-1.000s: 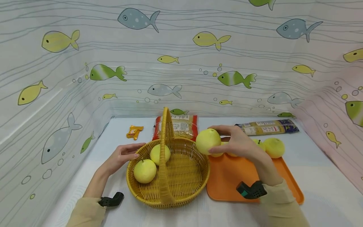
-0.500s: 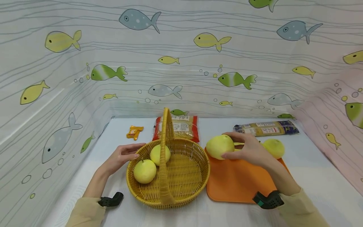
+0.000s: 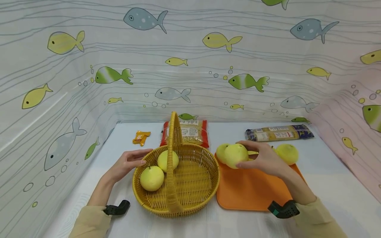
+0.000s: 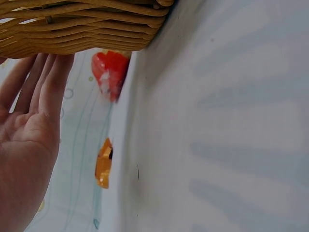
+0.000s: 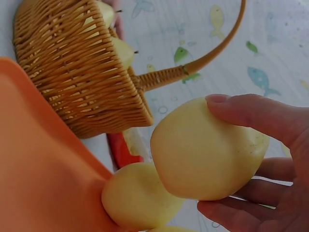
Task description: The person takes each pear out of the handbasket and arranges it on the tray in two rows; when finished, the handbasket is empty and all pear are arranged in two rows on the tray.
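My right hand [image 3: 263, 160] holds a pale yellow pear [image 3: 235, 156] between thumb and fingers, over the back left of an orange tray [image 3: 247, 195]. In the right wrist view, the held pear [image 5: 205, 150] is raised above another pear [image 5: 140, 195] on the tray. To the left stands a wicker basket [image 3: 193, 178] with a tall handle. Two pears, one in front [image 3: 151, 178] and one behind [image 3: 167, 161], lie in its left half. My left hand [image 3: 126, 165] touches the basket's left rim, its fingers nearly straight in the left wrist view.
More pears, one of them at the back right [image 3: 287, 154], line the tray's far edge, partly behind my right hand. Behind the basket lies a red-edged pasta bag [image 3: 190, 133]. A long noodle packet [image 3: 279, 133] lies at the back right, and small orange wrapped snacks [image 3: 141, 138] at the back left.
My right hand has moved right with its pear, from the basket's right rim to over the tray, and slightly further in the last half second. The left hand and basket have stayed put.
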Action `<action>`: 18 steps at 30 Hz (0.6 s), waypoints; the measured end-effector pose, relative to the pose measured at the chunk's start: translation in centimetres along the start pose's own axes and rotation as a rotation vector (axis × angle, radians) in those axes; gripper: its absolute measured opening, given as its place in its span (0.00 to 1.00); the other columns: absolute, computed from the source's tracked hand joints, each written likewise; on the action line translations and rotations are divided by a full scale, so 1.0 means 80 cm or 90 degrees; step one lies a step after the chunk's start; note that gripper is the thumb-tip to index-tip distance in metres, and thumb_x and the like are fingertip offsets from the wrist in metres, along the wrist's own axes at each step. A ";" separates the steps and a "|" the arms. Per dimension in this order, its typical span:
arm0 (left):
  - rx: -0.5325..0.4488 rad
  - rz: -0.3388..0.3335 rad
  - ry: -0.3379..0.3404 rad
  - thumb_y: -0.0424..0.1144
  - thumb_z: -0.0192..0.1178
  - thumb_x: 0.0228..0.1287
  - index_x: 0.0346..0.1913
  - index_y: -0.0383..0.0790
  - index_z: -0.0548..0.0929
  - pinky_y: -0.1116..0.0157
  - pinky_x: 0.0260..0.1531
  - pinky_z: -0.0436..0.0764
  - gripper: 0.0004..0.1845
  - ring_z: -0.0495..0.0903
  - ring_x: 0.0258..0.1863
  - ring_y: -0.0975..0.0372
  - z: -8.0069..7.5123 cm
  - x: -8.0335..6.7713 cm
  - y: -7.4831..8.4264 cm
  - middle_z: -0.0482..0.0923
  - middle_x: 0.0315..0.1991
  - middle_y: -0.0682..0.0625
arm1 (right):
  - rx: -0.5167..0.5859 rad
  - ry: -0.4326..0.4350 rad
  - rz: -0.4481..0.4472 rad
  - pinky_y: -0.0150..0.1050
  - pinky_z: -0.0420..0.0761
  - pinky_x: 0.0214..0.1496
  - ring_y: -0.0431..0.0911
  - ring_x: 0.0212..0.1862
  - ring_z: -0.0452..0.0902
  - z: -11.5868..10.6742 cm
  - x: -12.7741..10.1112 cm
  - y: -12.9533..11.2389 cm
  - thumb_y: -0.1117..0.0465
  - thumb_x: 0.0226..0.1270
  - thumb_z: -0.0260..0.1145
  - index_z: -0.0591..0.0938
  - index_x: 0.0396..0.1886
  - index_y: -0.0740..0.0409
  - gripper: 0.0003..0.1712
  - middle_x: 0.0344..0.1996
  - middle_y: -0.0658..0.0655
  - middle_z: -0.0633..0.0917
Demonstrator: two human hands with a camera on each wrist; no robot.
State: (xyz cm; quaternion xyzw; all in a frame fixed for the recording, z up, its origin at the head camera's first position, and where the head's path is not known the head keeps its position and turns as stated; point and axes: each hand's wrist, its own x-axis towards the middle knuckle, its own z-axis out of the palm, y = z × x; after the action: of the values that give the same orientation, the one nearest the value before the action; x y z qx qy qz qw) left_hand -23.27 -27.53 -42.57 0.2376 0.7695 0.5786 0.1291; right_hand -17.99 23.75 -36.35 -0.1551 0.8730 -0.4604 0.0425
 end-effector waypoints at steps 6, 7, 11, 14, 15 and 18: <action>-0.007 -0.003 -0.005 0.32 0.56 0.71 0.71 0.31 0.70 0.71 0.56 0.77 0.27 0.79 0.60 0.68 0.001 0.002 -0.001 0.75 0.67 0.45 | 0.008 -0.019 0.001 0.44 0.83 0.55 0.56 0.61 0.77 0.004 0.003 0.005 0.49 0.50 0.82 0.76 0.66 0.56 0.44 0.62 0.59 0.80; -0.006 -0.003 -0.005 0.32 0.56 0.71 0.70 0.31 0.70 0.71 0.56 0.78 0.26 0.79 0.60 0.68 0.001 0.002 -0.001 0.75 0.67 0.45 | 0.006 -0.018 0.004 0.44 0.83 0.56 0.55 0.61 0.77 0.005 0.003 0.005 0.49 0.49 0.82 0.77 0.66 0.56 0.44 0.61 0.58 0.80; -0.004 -0.003 -0.004 0.32 0.56 0.71 0.70 0.31 0.70 0.71 0.56 0.78 0.26 0.79 0.59 0.68 0.000 0.002 0.000 0.76 0.66 0.46 | -0.005 -0.020 -0.005 0.45 0.83 0.56 0.55 0.61 0.77 0.009 0.004 0.007 0.49 0.49 0.82 0.77 0.66 0.55 0.43 0.61 0.57 0.81; -0.006 -0.003 -0.003 0.32 0.56 0.71 0.70 0.30 0.70 0.71 0.56 0.78 0.26 0.79 0.59 0.68 -0.001 0.002 0.000 0.76 0.66 0.47 | -0.007 -0.026 -0.020 0.45 0.83 0.54 0.56 0.61 0.77 0.012 0.005 0.009 0.50 0.51 0.81 0.77 0.66 0.56 0.42 0.61 0.59 0.81; -0.006 -0.004 -0.003 0.32 0.56 0.70 0.70 0.30 0.70 0.71 0.56 0.77 0.26 0.79 0.59 0.68 -0.001 0.001 0.000 0.76 0.66 0.47 | -0.008 -0.029 -0.020 0.44 0.84 0.54 0.56 0.61 0.77 0.013 0.006 0.010 0.50 0.51 0.81 0.77 0.66 0.56 0.42 0.61 0.59 0.81; -0.006 -0.006 -0.001 0.31 0.56 0.71 0.70 0.30 0.70 0.72 0.56 0.77 0.26 0.79 0.59 0.69 0.000 0.001 0.000 0.76 0.66 0.48 | -0.009 -0.044 -0.021 0.41 0.84 0.53 0.56 0.61 0.77 0.014 0.007 0.012 0.50 0.52 0.81 0.77 0.66 0.56 0.42 0.61 0.59 0.80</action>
State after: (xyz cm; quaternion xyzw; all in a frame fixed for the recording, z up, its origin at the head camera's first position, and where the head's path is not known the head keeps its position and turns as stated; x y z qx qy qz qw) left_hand -23.33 -27.53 -42.54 0.2335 0.7677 0.5816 0.1336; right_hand -18.53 23.17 -37.76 -0.1855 0.8715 -0.4493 0.0643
